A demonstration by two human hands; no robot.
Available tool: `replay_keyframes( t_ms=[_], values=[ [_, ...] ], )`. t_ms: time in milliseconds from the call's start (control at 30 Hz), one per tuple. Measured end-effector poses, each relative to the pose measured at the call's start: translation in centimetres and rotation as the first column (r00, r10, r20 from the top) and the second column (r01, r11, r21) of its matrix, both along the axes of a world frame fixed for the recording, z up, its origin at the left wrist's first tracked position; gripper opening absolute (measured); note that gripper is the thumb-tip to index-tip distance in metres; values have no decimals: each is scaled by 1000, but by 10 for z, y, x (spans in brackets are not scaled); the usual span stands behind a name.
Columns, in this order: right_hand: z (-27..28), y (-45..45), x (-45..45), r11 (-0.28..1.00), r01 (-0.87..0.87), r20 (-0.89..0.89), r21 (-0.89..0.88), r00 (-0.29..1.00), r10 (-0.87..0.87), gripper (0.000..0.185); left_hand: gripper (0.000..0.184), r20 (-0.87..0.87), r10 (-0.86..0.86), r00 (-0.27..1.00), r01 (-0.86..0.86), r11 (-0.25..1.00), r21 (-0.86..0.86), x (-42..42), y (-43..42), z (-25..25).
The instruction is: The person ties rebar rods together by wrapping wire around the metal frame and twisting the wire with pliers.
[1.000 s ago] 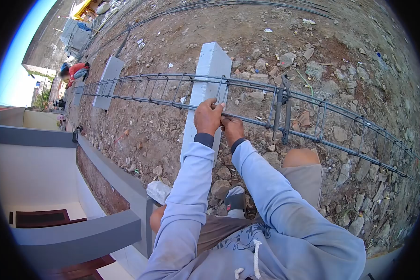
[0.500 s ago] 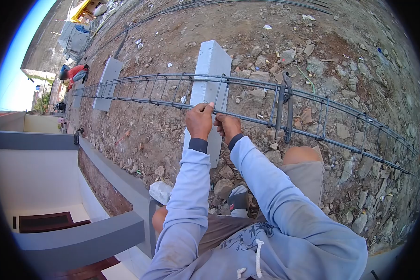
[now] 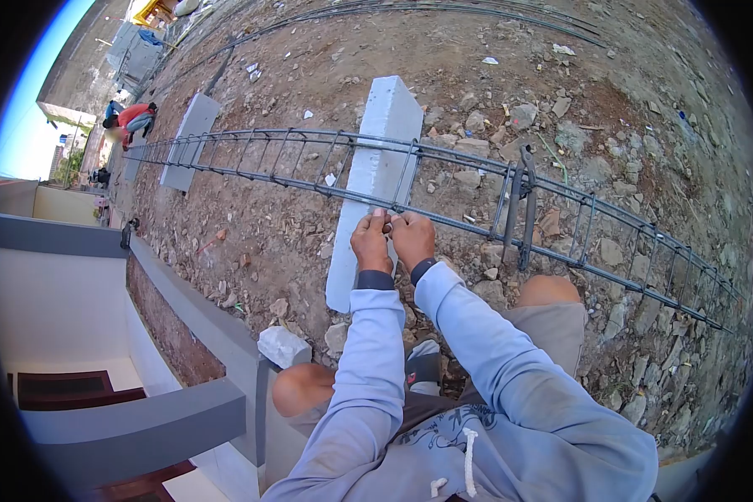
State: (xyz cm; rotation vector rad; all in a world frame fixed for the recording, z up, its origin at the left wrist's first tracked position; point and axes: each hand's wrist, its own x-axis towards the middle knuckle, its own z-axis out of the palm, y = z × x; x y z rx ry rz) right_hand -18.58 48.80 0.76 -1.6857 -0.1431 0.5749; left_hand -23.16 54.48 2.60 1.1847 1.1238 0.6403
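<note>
A long rebar cage (image 3: 460,223) of ribbed bars and square stirrups runs across the view, resting on a pale block (image 3: 385,113). My left hand (image 3: 371,243) is closed in a pinch just below the cage's near bar, over the block. Beside it, my right hand (image 3: 413,239) is also pinched, its fingertips close to the left ones. Whatever lies between the fingers is too small to make out, partly hidden by the hands. A pair of pincers (image 3: 529,209) hangs over the cage's bars to the right, handles pointing toward me.
Stony ground (image 3: 284,92) surrounds the cage. A second pale block (image 3: 191,142) supports it further left, near a crouching person in red (image 3: 134,119). Loose rebars (image 3: 443,7) lie at the far side. A white lump (image 3: 283,345) and a grey low wall (image 3: 201,314) are at lower left.
My hands have drawn slightly toward me and closer together, off the near bar. The view has shifted a little. The pincers still hang on the cage.
</note>
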Motion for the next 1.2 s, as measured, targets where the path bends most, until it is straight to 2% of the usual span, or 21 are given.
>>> replay_keyframes(
  t_ms=[100,200,300,367,467,500,533,567,600,667,700,767,867,967,1067,1133,1200],
  values=[
    [26,-9,3,990,-58,125,-131,989,74,24,19,205,7,979,40,973,-228,2,11,-19],
    [42,-10,2,970,-86,168,-227,978,126,23,16,234,-71,970,141,943,-300,2,21,-22],
    [47,-12,6,953,-124,194,-276,964,182,23,18,295,15,955,115,902,-417,6,17,-25],
    [45,-11,9,952,-153,241,-264,946,218,24,19,477,46,877,270,775,-571,2,21,-52],
    [34,-9,14,966,-148,194,-210,963,190,25,17,469,68,880,228,807,-544,9,8,-48],
    [30,-8,17,968,-170,154,-185,968,199,25,15,445,85,892,157,862,-481,13,5,-39],
    [16,-5,18,974,-168,180,-155,964,195,26,16,442,91,892,166,844,-510,15,9,-54],
    [3,-2,21,978,-181,118,-103,974,192,26,17,443,88,892,190,817,-544,15,16,-67],
    [-2,1,25,982,-179,52,-64,982,182,25,16,391,111,914,140,817,-560,14,18,-66],
    [17,0,35,967,-254,29,-35,967,255,24,16,276,131,952,65,795,-603,23,15,-64],
    [23,-2,40,958,-285,13,-25,958,285,24,14,280,119,953,71,808,-585,27,16,-70],
    [29,-2,44,941,-323,103,-101,937,333,22,11,275,99,956,73,830,-553,29,20,-81],
    [36,-3,44,925,-349,150,-153,917,371,22,6,285,-65,956,198,859,-472,24,27,-72],
    [26,-1,43,934,-318,184,-165,920,346,22,7,179,-87,980,155,898,-412,23,22,-43],
    [24,-1,41,944,-313,114,-106,939,324,22,8,211,-101,972,173,918,-356,25,23,-40],
    [24,-2,40,949,-312,52,-45,948,314,21,9,310,-64,948,196,887,-418,19,22,-39],
    [32,-4,42,946,-315,40,-76,947,318,21,9,403,-9,915,221,847,-483,21,24,-39]
  ],
)
